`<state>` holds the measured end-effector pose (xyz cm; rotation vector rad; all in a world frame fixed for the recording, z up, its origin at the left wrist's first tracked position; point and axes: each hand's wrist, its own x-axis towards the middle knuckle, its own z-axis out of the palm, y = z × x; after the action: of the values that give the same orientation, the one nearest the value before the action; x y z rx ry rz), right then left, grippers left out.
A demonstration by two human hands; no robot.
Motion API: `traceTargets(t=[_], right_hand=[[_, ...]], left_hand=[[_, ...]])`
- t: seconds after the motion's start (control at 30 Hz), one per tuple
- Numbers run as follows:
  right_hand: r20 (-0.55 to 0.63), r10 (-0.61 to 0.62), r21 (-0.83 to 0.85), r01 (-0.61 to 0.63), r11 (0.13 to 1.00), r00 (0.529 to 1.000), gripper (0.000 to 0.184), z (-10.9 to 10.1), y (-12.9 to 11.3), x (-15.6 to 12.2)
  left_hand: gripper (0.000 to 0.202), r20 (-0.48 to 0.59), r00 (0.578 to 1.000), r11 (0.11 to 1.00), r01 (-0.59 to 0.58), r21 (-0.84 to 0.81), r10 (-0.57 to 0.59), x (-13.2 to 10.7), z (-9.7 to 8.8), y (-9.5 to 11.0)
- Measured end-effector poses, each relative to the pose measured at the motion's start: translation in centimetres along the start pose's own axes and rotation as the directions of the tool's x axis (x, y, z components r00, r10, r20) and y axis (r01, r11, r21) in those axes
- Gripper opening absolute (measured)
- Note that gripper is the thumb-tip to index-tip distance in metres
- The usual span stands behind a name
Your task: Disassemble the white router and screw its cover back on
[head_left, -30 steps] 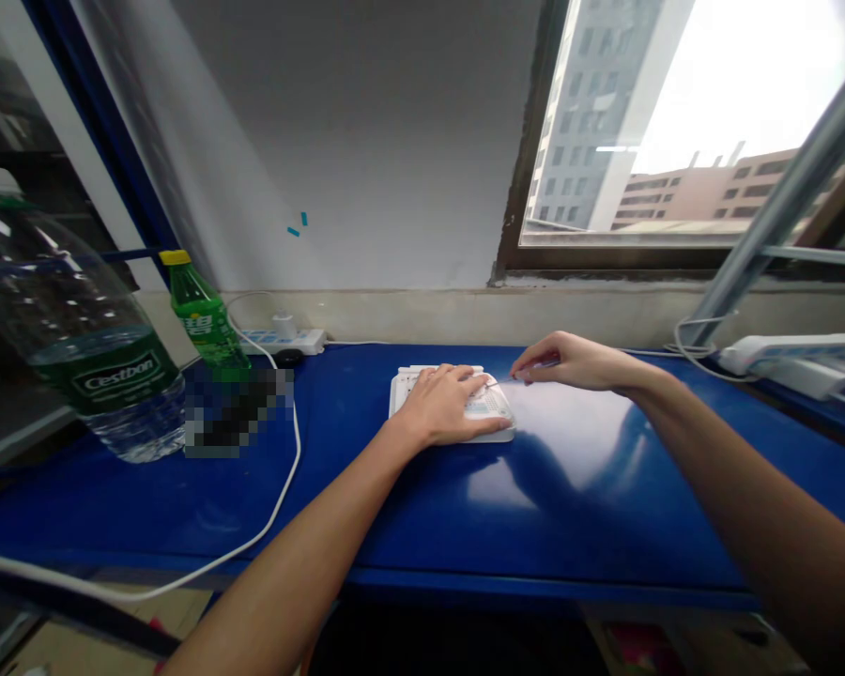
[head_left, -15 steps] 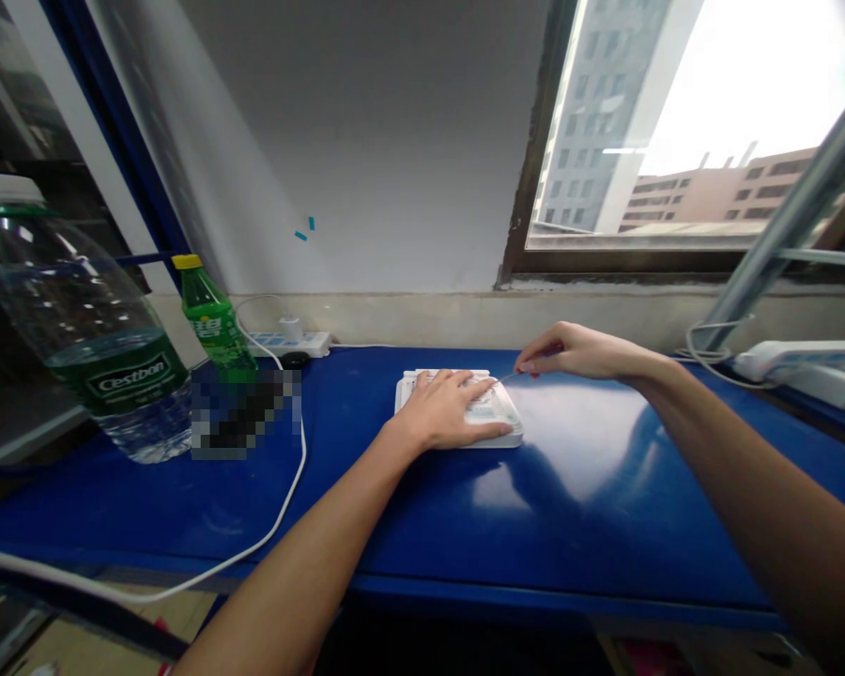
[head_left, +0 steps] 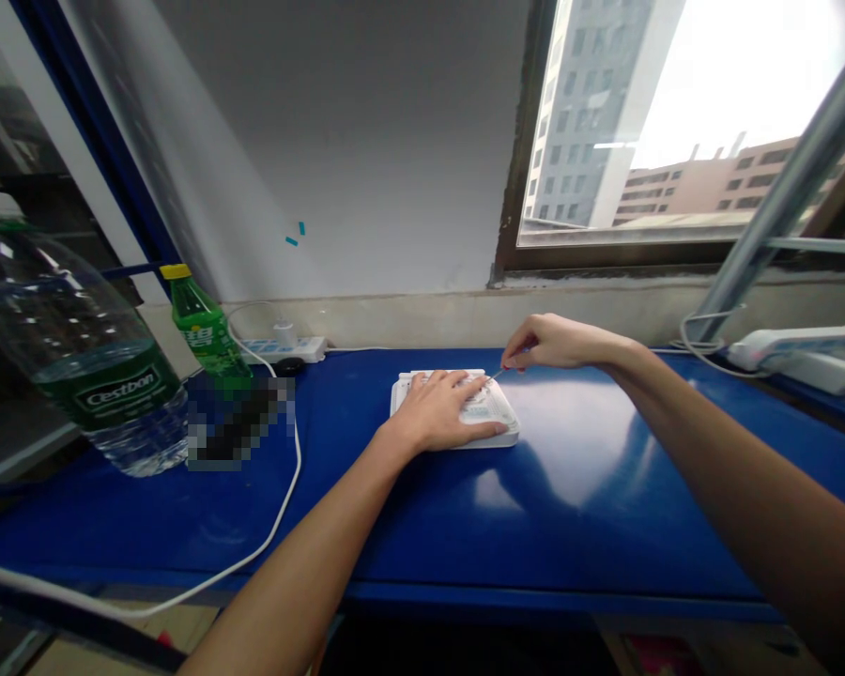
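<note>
My left hand [head_left: 440, 410] lies flat on a flat white plastic device [head_left: 497, 422], its fingers spread and pressing on the top. Part of the device's top carries a printed label, and my hand hides most of it. My right hand [head_left: 553, 343] is above the device's far right corner, pinching a thin metal pin [head_left: 499, 374]. The pin's tip points down-left at the device, close to my left fingertips. I cannot tell whether the tip touches the device.
The device sits on a glossy blue tabletop [head_left: 570, 526]. To the left stand a large Cestbon water bottle [head_left: 77, 366], a green soda bottle [head_left: 204, 329] and a pixelated blurred patch [head_left: 239, 422]. White power strips [head_left: 282, 349] [head_left: 795, 347] and white cables lie along the back.
My right hand has shifted slightly left, towards the device. My left hand stays on the device, and the whole view has shifted only slightly.
</note>
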<state>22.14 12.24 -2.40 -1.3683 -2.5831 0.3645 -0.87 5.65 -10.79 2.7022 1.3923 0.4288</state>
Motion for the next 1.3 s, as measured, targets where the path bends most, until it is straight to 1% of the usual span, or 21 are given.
traceTargets(t=[0.17, 0.4, 0.47, 0.6, 0.7, 0.77, 0.8, 0.83, 0.93, 1.0, 1.03, 1.07, 1.1, 1.2, 1.3], right_hand=[[-0.001, 0.010, -0.028, -0.010, 1.000, 1.000, 0.018, -0.4, 0.0, 0.1], [0.049, 0.038, -0.080, -0.034, 0.996, 0.998, 0.019, -0.2, -0.6, 0.8], [0.056, 0.011, -0.129, -0.004, 0.992, 0.998, 0.021, -0.2, -1.2, 1.3], [0.095, -0.094, -0.259, 0.115, 0.959, 0.991, 0.025, 0.0, -2.9, 2.1], [0.099, -0.118, -0.282, 0.142, 0.949, 0.988, 0.022, 0.5, -3.7, 2.3], [0.059, -0.139, -0.253, 0.150, 0.956, 0.988, 0.013, 0.9, -3.6, 2.3], [0.018, -0.157, -0.234, 0.157, 0.959, 0.987, 0.007, 1.2, -3.4, 2.3], [-0.036, -0.173, -0.216, 0.161, 0.963, 0.984, 0.005, 1.6, -3.1, 2.2], [-0.245, -0.189, -0.195, 0.143, 0.970, 0.951, 0.016, 2.9, -2.3, 1.8], [-0.390, -0.185, -0.172, 0.126, 0.977, 0.902, 0.023, 3.9, -1.9, 1.3], [-0.443, -0.182, -0.157, 0.124, 0.980, 0.878, 0.025, 4.3, -1.8, 1.1], [-0.477, -0.177, -0.141, 0.124, 0.982, 0.861, 0.026, 4.7, -1.6, 0.8], [-0.493, -0.170, -0.123, 0.125, 0.985, 0.854, 0.027, 5.1, -1.5, 0.6], [-0.478, -0.158, -0.100, 0.125, 0.987, 0.864, 0.031, 5.8, -1.5, 0.0], [-0.524, -0.154, -0.095, 0.122, 0.988, 0.838, 0.024, 6.3, -1.8, -0.1]], left_hand=[[0.086, -0.010, 1.000, 1.000, -0.008, 0.004, 0.008, 0.0, 0.1, -0.2], [0.083, -0.021, 1.000, 1.000, -0.009, 0.019, 0.009, 0.1, 0.3, -0.1], [0.084, -0.025, 1.000, 1.000, -0.015, 0.017, 0.016, 0.0, 0.1, -0.1], [0.086, -0.009, 0.998, 0.998, -0.055, -0.014, 0.055, -0.3, -0.8, -0.8], [0.087, 0.013, 0.997, 0.997, -0.071, -0.035, 0.072, -0.7, -1.4, -1.6], [0.086, 0.011, 0.997, 0.996, -0.081, -0.039, 0.081, -0.8, -1.5, -1.9], [0.085, 0.007, 0.996, 0.996, -0.086, -0.037, 0.086, -0.9, -1.5, -2.0], [0.086, 0.002, 0.996, 0.996, -0.088, -0.034, 0.088, -0.9, -1.4, -2.0], [0.087, -0.003, 0.996, 0.996, -0.084, -0.034, 0.084, -0.9, -1.2, -2.1], [0.087, -0.004, 0.997, 0.996, -0.080, -0.040, 0.080, -0.9, -1.1, -2.1], [0.087, -0.004, 0.997, 0.996, -0.081, -0.042, 0.081, -0.9, -1.0, -2.1], [0.086, -0.003, 0.997, 0.996, -0.082, -0.042, 0.082, -0.8, -1.0, -2.1], [0.087, -0.003, 0.996, 0.996, -0.085, -0.042, 0.085, -0.8, -1.0, -2.1], [0.088, 0.002, 0.996, 0.995, -0.090, -0.047, 0.091, -0.8, -1.0, -2.1], [0.087, 0.018, 0.996, 0.995, -0.086, -0.050, 0.087, -0.8, -1.1, -2.0]])
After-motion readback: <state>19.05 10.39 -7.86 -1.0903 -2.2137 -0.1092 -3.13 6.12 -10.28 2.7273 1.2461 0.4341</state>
